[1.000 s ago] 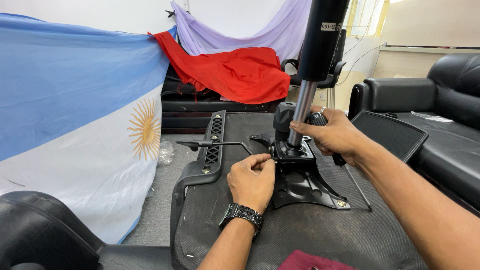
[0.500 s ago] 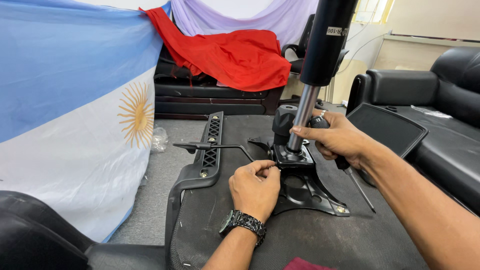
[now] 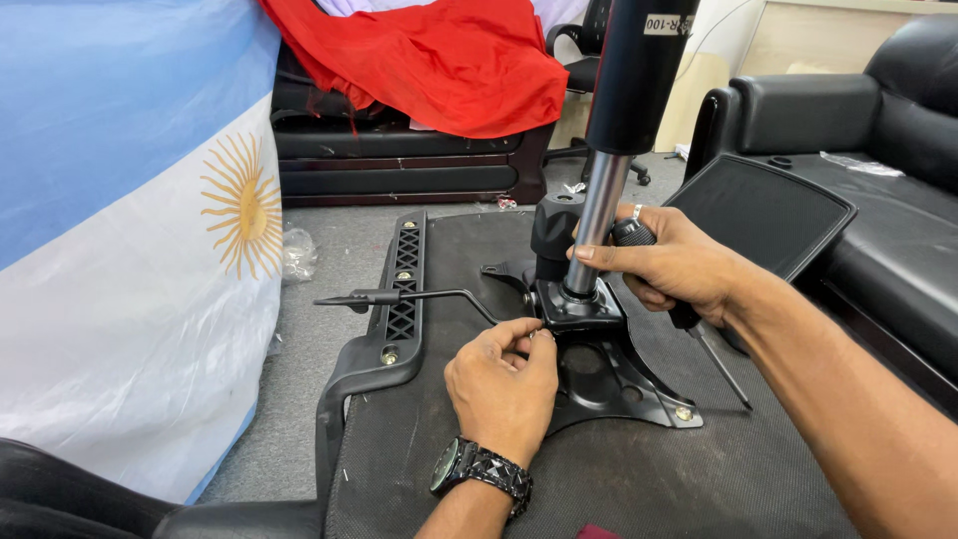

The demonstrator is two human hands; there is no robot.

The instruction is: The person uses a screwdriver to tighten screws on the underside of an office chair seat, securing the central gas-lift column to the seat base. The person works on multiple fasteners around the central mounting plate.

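One gas cylinder (image 3: 611,150) upright in one black mechanism plate (image 3: 609,369) on the upturned seat base (image 3: 619,469). Right hand (image 3: 679,265) closed around one screwdriver (image 3: 699,334) beside the shaft. Left hand (image 3: 502,384) fingertips pinched at the plate's edge; held item too small to tell.

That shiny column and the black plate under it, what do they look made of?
The column looks like polished, chrome-like metal: it is bright and mirror-like. The black plate seems painted or coated steel: thin pressed edges, a slight gloss and bolt holes. The seat underside looks like woven fabric.
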